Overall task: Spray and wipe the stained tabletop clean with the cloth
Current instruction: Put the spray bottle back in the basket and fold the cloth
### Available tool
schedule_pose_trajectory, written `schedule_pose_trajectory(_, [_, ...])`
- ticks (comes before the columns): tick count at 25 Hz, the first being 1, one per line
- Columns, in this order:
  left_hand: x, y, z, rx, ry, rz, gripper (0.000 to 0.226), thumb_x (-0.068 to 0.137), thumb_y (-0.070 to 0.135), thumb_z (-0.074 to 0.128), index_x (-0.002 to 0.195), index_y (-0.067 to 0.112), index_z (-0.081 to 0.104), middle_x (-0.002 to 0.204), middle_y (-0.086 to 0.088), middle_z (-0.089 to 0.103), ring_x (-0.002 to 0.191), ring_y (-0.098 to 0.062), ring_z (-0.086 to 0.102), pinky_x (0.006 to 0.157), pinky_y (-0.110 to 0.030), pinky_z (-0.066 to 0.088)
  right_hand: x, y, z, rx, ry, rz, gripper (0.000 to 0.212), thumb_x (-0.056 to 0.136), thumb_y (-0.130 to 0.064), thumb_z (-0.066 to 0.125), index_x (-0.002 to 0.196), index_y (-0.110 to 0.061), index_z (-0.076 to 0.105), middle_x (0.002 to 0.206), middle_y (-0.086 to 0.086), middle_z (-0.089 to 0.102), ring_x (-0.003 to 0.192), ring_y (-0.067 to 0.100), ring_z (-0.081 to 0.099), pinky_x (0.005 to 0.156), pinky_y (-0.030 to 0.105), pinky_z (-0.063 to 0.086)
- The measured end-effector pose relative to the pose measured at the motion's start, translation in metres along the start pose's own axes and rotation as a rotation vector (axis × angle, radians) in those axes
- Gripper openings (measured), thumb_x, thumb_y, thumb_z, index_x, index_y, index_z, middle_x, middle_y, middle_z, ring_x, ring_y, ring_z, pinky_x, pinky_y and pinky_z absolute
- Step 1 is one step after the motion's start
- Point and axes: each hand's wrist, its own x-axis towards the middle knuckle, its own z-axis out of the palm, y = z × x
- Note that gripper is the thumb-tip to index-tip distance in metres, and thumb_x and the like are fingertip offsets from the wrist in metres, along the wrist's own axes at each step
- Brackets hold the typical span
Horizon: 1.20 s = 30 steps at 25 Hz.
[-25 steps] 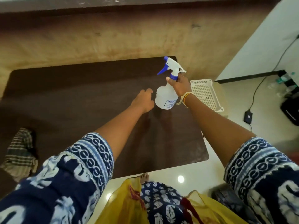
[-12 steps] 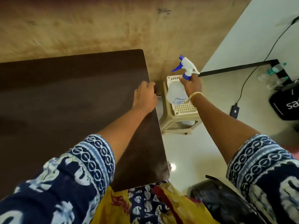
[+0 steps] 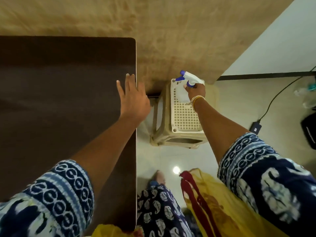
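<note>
- Tabletop (image 3: 59, 100), dark brown, is filling the left of the view.
- Left hand (image 3: 132, 98) is resting flat, fingers straight, at its right edge.
- Right hand (image 3: 195, 88) is gripping the spray bottle (image 3: 183, 92) over the perforated stool (image 3: 184, 120).

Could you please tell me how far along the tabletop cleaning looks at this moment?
Done: I cannot tell whether spraying happened; the dark tabletop shows no clear wetness or stains. In hand: the right hand grips the spray bottle over the plastic stool beside the table, and the left hand rests flat at the table's edge. Left: wiping; no cloth is in view.
</note>
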Motion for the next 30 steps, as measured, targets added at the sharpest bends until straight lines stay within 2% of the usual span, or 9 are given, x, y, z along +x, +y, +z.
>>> schedule_pose_trajectory(5, [0.003, -0.003, 0.012, 0.109, 0.052, 0.033, 0.064, 0.086, 0.017, 0.046, 0.146, 0.000, 0.029, 0.150, -0.027, 0.031, 0.145, -0.039, 0.022, 0.115, -0.063, 0.007, 0.030, 0.016, 0.002, -0.048, 0.020, 0.062, 0.034, 0.089, -0.018, 0.067, 0.120, -0.005, 0.063, 0.110, 0.012, 0.068, 0.101, 0.023, 0.063, 0.080, 0.023, 0.042])
schedule_pose_trajectory(9, [0.003, -0.002, 0.013, 0.142, 0.061, 0.056, 0.064, 0.085, 0.018, 0.045, 0.145, 0.001, 0.027, 0.150, -0.029, 0.031, 0.145, -0.041, 0.023, 0.114, -0.064, 0.007, 0.031, 0.025, 0.006, 0.018, 0.070, 0.107, 0.030, 0.086, -0.017, 0.069, 0.115, -0.008, 0.067, 0.105, 0.009, 0.070, 0.093, 0.021, 0.063, 0.078, 0.024, 0.044])
schedule_pose_trajectory(12, [0.002, -0.001, 0.014, 0.187, 0.060, 0.080, 0.061, 0.085, 0.019, 0.048, 0.139, 0.003, 0.023, 0.148, -0.031, 0.032, 0.144, -0.043, 0.024, 0.113, -0.065, 0.010, 0.028, 0.026, 0.006, 0.056, 0.074, 0.108, 0.030, 0.087, -0.015, 0.069, 0.116, -0.008, 0.066, 0.105, 0.009, 0.070, 0.100, 0.024, 0.064, 0.079, 0.025, 0.044])
schedule_pose_trajectory(17, [-0.007, -0.001, 0.008, 0.216, 0.068, 0.176, 0.043, 0.087, 0.014, 0.042, 0.129, 0.007, 0.042, 0.143, -0.029, 0.039, 0.142, -0.041, 0.029, 0.114, -0.065, 0.013, 0.011, 0.013, 0.008, 0.112, 0.014, 0.122, 0.045, 0.090, -0.020, 0.067, 0.131, -0.013, 0.051, 0.114, 0.004, 0.063, 0.101, 0.019, 0.057, 0.089, 0.030, 0.046])
schedule_pose_trajectory(20, [-0.023, -0.004, -0.004, 0.207, 0.056, 0.217, 0.043, 0.087, 0.017, 0.047, 0.130, 0.008, 0.045, 0.142, -0.027, 0.040, 0.141, -0.039, 0.031, 0.114, -0.065, 0.014, -0.015, -0.004, 0.009, 0.077, 0.051, 0.191, 0.033, 0.090, -0.025, 0.065, 0.120, -0.014, 0.056, 0.103, 0.003, 0.062, 0.098, 0.019, 0.061, 0.091, 0.030, 0.048])
schedule_pose_trajectory(22, [-0.037, -0.008, -0.016, 0.194, 0.025, 0.202, 0.045, 0.087, 0.018, 0.050, 0.131, 0.008, 0.045, 0.142, -0.025, 0.041, 0.142, -0.038, 0.031, 0.113, -0.065, 0.014, -0.036, -0.014, 0.016, -0.048, 0.036, 0.148, 0.026, 0.090, -0.032, 0.061, 0.109, -0.014, 0.058, 0.096, 0.003, 0.061, 0.096, 0.022, 0.063, 0.092, 0.034, 0.051])
schedule_pose_trajectory(25, [-0.056, -0.027, -0.039, 0.183, 0.003, 0.167, 0.049, 0.089, 0.019, 0.051, 0.136, 0.008, 0.042, 0.145, -0.023, 0.038, 0.144, -0.037, 0.026, 0.114, -0.064, 0.010, -0.084, -0.040, 0.038, -0.086, -0.040, 0.032, 0.038, 0.094, -0.027, 0.059, 0.125, -0.007, 0.053, 0.110, 0.004, 0.057, 0.108, 0.022, 0.056, 0.099, 0.029, 0.040])
schedule_pose_trajectory(27, [-0.068, -0.045, -0.053, 0.151, -0.005, 0.125, 0.052, 0.091, 0.022, 0.049, 0.140, 0.009, 0.037, 0.148, -0.021, 0.034, 0.146, -0.036, 0.021, 0.115, -0.063, 0.007, -0.118, -0.061, 0.053, -0.069, 0.015, -0.058, 0.036, 0.094, -0.023, 0.059, 0.126, -0.008, 0.056, 0.123, 0.007, 0.060, 0.117, 0.023, 0.055, 0.099, 0.027, 0.038])
schedule_pose_trajectory(30, [-0.091, -0.082, -0.069, 0.109, 0.006, 0.055, 0.055, 0.093, 0.026, 0.048, 0.144, 0.012, 0.032, 0.151, -0.019, 0.030, 0.147, -0.033, 0.018, 0.115, -0.061, 0.008, -0.173, -0.089, 0.084, -0.031, 0.110, -0.129, 0.024, 0.094, -0.017, 0.053, 0.114, -0.011, 0.064, 0.119, 0.011, 0.063, 0.110, 0.026, 0.059, 0.093, 0.030, 0.042])
